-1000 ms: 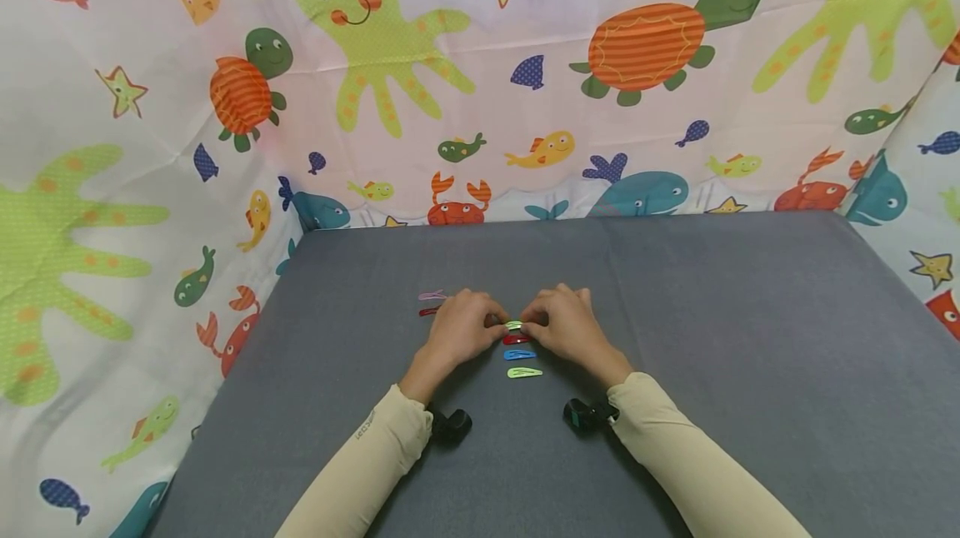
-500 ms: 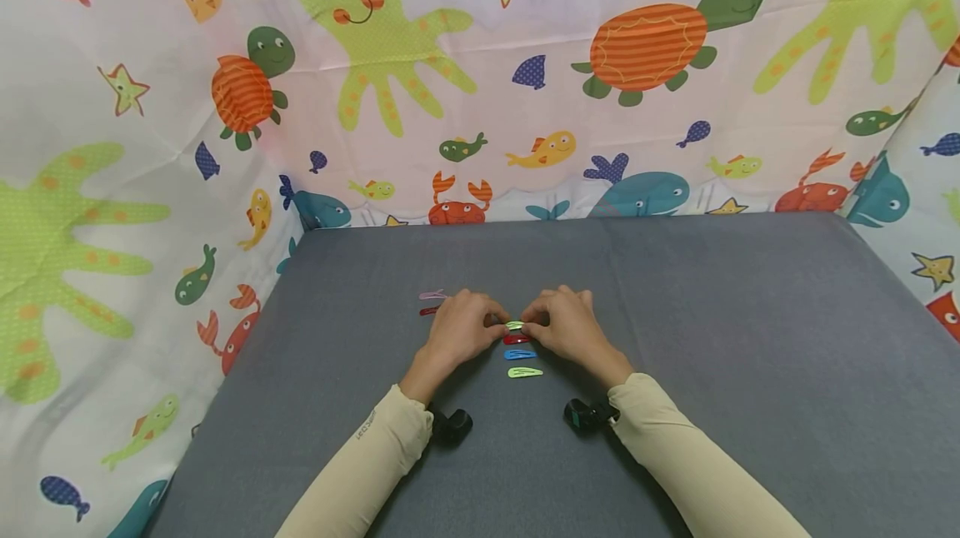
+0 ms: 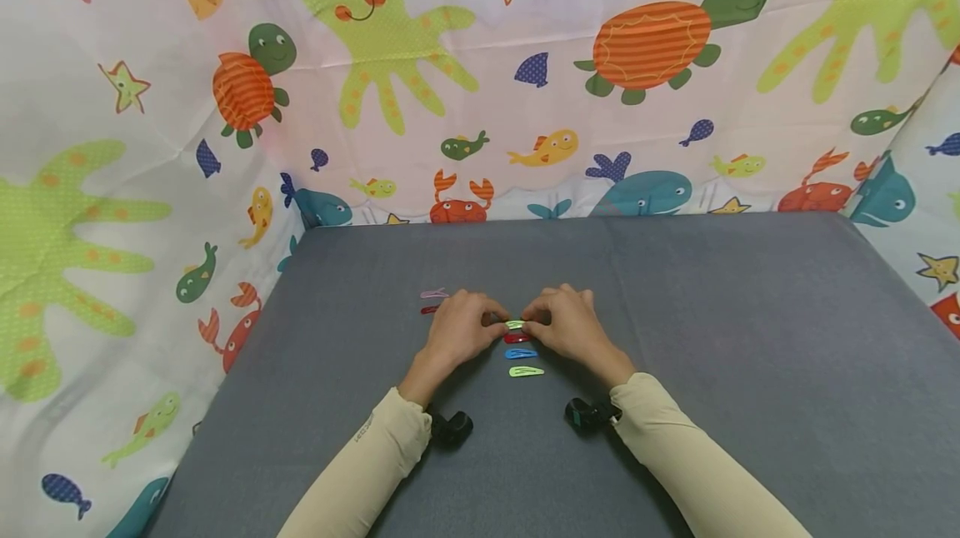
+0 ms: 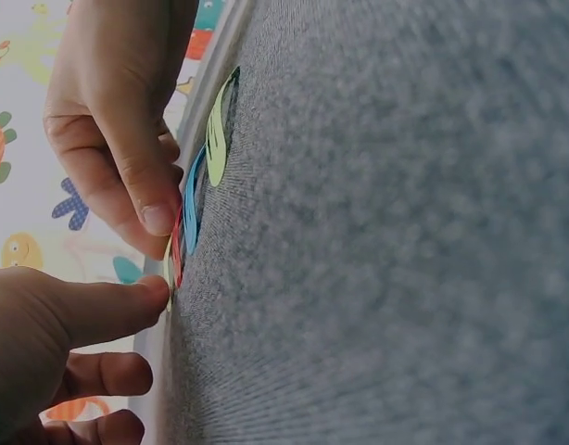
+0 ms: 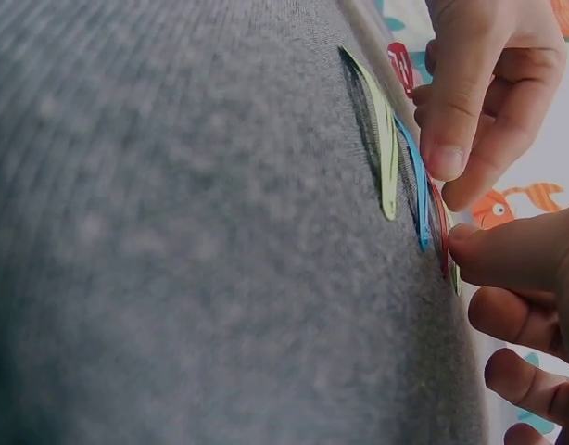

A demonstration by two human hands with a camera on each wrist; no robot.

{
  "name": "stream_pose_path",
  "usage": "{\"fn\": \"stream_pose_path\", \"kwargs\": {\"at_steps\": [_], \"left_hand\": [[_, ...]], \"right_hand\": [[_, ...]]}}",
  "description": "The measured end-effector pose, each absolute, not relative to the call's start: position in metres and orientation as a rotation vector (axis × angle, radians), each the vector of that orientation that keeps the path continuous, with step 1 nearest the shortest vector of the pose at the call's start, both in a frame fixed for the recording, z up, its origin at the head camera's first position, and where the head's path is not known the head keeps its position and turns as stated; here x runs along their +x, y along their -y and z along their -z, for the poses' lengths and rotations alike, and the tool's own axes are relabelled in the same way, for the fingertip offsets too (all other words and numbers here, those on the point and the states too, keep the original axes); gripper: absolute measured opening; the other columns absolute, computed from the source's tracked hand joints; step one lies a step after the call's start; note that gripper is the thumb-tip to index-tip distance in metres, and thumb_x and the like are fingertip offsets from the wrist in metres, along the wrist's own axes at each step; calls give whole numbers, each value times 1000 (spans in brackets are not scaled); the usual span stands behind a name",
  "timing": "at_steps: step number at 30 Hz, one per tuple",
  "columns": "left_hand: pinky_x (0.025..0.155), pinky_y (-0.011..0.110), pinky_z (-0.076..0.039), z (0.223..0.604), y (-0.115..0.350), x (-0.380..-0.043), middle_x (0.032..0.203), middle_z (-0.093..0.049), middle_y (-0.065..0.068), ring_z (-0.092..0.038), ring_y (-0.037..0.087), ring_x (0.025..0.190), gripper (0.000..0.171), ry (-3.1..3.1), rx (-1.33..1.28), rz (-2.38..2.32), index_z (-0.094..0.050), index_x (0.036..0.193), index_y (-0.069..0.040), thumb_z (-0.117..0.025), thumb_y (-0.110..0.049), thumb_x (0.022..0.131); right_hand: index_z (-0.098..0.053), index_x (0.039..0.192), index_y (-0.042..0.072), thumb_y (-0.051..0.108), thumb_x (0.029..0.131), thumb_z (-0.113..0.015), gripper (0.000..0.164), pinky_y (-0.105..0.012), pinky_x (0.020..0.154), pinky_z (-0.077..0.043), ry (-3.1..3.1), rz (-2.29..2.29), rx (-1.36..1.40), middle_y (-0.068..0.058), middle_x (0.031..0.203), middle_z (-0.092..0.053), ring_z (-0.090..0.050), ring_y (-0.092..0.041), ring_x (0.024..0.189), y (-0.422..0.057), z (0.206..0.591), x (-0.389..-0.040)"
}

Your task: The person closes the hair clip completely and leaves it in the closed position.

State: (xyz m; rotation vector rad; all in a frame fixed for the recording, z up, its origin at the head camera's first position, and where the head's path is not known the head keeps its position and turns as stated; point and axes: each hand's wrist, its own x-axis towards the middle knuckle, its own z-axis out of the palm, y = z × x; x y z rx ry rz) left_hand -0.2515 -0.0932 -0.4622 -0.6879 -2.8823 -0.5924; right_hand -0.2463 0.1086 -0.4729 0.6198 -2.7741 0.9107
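Observation:
In the head view my left hand (image 3: 463, 326) and right hand (image 3: 567, 323) meet over a yellow-green snap hair clip (image 3: 514, 325), farthest of a short column. Thumb and index finger of each hand pinch one end of this clip, close over the grey cloth. Just nearer lies a red hair clip (image 3: 516, 339), then a blue hair clip (image 3: 521, 354) and another yellow-green hair clip (image 3: 527, 371). All run side to side, roughly parallel. In the left wrist view, fingertips hide much of the pinched clip, whose edge shows beside the red one.
Left of the column, a pink hair clip (image 3: 433, 294) and a dark red hair clip (image 3: 430, 310) lie partly behind my left hand. Grey cloth covers the table (image 3: 720, 338). A curtain (image 3: 525, 130) printed with sea animals stands along the back and sides.

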Motion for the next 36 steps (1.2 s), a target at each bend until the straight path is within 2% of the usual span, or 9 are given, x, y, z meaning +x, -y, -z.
{"fn": "stream_pose_path", "kwargs": {"at_steps": [11,19,36], "left_hand": [[65,28,-41,460,106,-250,78,-68,-5,-52,11,72,16,2851,-530,833,-82,105,-20,-76,-27,91],[61,29,-40,458,120,-251,70,-64,-3,-51,11,64,16,2787,-467,896,-81,105,-16,-77,-25,92],[64,30,-36,451,142,-258,69,-59,-2,-50,15,69,19,2832,-334,818,-81,107,-17,-80,-23,89]], "right_hand": [[-82,93,16,22,84,-84,11,-45,79,-29,2726,-937,631,3,88,-73,-51,-16,79,-106,468,-245],[-82,91,16,23,84,-84,10,-47,82,-30,2708,-950,635,3,88,-73,-53,-17,81,-101,467,-244],[-81,97,15,22,84,-83,15,-46,82,-31,2693,-938,640,1,87,-72,-51,-18,82,-88,464,-246]]}}
